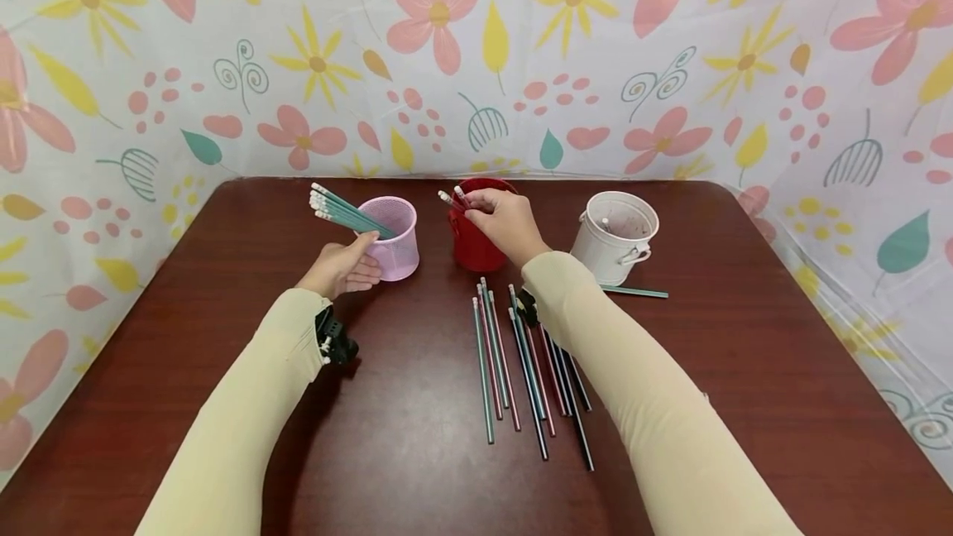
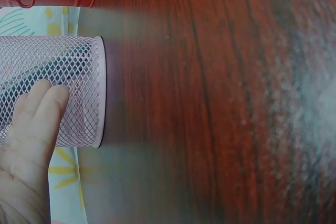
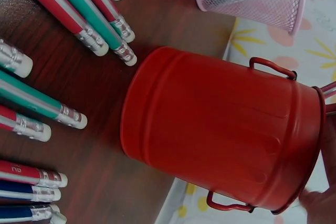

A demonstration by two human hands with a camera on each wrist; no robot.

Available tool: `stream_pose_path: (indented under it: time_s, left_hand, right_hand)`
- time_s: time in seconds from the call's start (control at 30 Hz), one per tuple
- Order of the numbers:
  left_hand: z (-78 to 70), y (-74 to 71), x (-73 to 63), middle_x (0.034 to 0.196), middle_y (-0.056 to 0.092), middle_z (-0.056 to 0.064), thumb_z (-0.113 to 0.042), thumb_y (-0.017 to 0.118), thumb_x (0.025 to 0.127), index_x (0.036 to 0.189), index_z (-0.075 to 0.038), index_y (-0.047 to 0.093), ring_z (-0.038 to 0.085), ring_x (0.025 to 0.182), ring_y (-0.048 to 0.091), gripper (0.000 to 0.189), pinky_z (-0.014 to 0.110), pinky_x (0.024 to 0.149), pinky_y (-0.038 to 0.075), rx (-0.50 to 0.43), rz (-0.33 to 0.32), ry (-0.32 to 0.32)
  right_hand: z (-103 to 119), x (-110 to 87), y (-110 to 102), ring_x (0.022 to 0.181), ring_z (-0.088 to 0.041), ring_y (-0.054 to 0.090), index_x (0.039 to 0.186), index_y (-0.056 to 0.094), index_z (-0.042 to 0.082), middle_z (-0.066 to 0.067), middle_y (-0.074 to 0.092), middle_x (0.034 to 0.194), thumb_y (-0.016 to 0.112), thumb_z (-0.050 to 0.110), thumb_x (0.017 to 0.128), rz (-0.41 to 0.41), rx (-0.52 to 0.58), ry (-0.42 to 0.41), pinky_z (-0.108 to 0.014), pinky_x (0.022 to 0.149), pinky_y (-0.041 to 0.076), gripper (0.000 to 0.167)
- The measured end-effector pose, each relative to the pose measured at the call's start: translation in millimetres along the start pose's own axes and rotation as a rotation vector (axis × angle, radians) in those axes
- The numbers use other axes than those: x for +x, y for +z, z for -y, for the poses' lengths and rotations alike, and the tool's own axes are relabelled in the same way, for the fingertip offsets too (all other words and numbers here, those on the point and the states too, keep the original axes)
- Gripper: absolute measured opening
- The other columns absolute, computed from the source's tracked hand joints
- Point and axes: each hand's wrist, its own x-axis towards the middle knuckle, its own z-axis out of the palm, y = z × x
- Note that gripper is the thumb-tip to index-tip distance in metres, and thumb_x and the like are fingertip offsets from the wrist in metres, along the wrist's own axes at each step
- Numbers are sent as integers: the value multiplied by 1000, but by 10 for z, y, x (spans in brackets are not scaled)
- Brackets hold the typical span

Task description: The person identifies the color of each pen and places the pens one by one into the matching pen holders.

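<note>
My left hand [image 1: 344, 265] is at the left side of a pink mesh pencil cup [image 1: 398, 259], thumb near its rim, other fingers extended along its side. Several green pencils [image 1: 346, 207] lean out of this cup, eraser ends up. In the left wrist view, the straight fingers [image 2: 39, 114] lie against the mesh. Over the rim of a red metal bucket [image 1: 476, 246], my right hand [image 1: 510, 217] pinches red pencils [image 1: 451, 200] near their white eraser ends; their lower parts are hidden. The right wrist view shows the red bucket [image 3: 220, 129] upright on the table.
Loose red, green and dark blue pencils [image 1: 487, 354] lie in front of the red bucket, some under my right forearm. A white bucket [image 1: 606, 246] with a pencil end inside stands at the right, a green pencil [image 1: 636, 292] before it. Patterned cloth [image 1: 447, 106] hangs behind the table.
</note>
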Motion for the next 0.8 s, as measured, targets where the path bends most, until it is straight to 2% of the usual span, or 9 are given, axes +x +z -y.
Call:
stream_pose_path:
  time_s: [0.13, 0.23, 0.3, 0.4, 0.47, 0.57, 0.63, 0.7, 0.8]
  left_hand:
    - [-6, 14, 18, 65, 64, 3, -40, 53, 94, 92, 6, 56, 13, 60, 65, 47, 29, 69, 57, -25, -2, 5]
    - [3, 17, 17, 64, 63, 3, -41, 53, 94, 92, 5, 56, 12, 59, 65, 46, 28, 68, 57, -36, -9, -6]
    - [10, 18, 11, 64, 63, 3, -41, 53, 94, 92, 5, 55, 12, 58, 64, 46, 28, 67, 57, -33, -12, -12]
    - [15, 49, 10, 64, 63, 3, -41, 52, 94, 92, 4, 55, 12, 58, 64, 45, 27, 67, 57, -27, 2, -12]
    - [17, 64, 6, 65, 63, 3, -41, 52, 94, 93, 5, 56, 12, 59, 64, 46, 27, 68, 56, -26, 16, -13]
    - [16, 55, -13, 66, 64, 2, -42, 52, 94, 96, 6, 56, 11, 61, 65, 48, 27, 68, 56, -20, 24, -1]
    - [17, 32, -25, 67, 64, 2, -42, 51, 95, 99, 7, 55, 11, 62, 65, 49, 26, 68, 56, -16, 20, 6]
    - [19, 10, -35, 67, 64, 1, -42, 50, 95, 100, 7, 54, 11, 63, 65, 50, 25, 66, 56, -15, 19, 13]
    - [26, 8, -32, 67, 64, 1, -43, 49, 95, 101, 7, 54, 10, 63, 65, 51, 24, 66, 55, -17, 32, 8]
  right_hand:
    - [-12, 14, 5, 104, -25, 61, 112, 70, 2, -11, 70, 108, 65, 11, 92, 36, -6, 68, -37, 94, 49, 23]
    - [-17, 17, -4, 109, -26, 59, 114, 70, 3, -11, 69, 110, 63, 13, 93, 61, -33, 87, -40, 106, 37, 24]
    - [-14, 4, -19, 110, -26, 58, 115, 69, 2, -11, 68, 112, 62, 13, 93, 72, -47, 84, -41, 106, 36, 25]
    - [-53, -74, -90, 108, -26, 59, 113, 69, 1, -13, 68, 112, 59, 9, 93, 74, -94, 31, -39, 102, 41, 24]
    - [-93, -173, -163, 104, -27, 60, 109, 71, 0, -15, 68, 109, 58, 4, 90, 80, -138, -43, -38, 93, 48, 23]
    - [-162, -359, -306, 100, -28, 62, 102, 72, -1, -16, 69, 104, 58, -2, 85, 57, -208, -169, -39, 90, 49, 22]
    - [-201, -477, -418, 97, -29, 64, 100, 72, -1, -16, 69, 101, 60, -4, 82, 32, -243, -217, -40, 87, 50, 21]
    - [-247, -564, -533, 95, -29, 65, 99, 72, -1, -16, 70, 99, 61, -5, 81, 17, -258, -216, -42, 84, 51, 21]
    - [-337, -672, -710, 91, -29, 65, 98, 72, -2, -17, 70, 98, 60, -3, 82, 75, -284, -146, -43, 80, 51, 20]
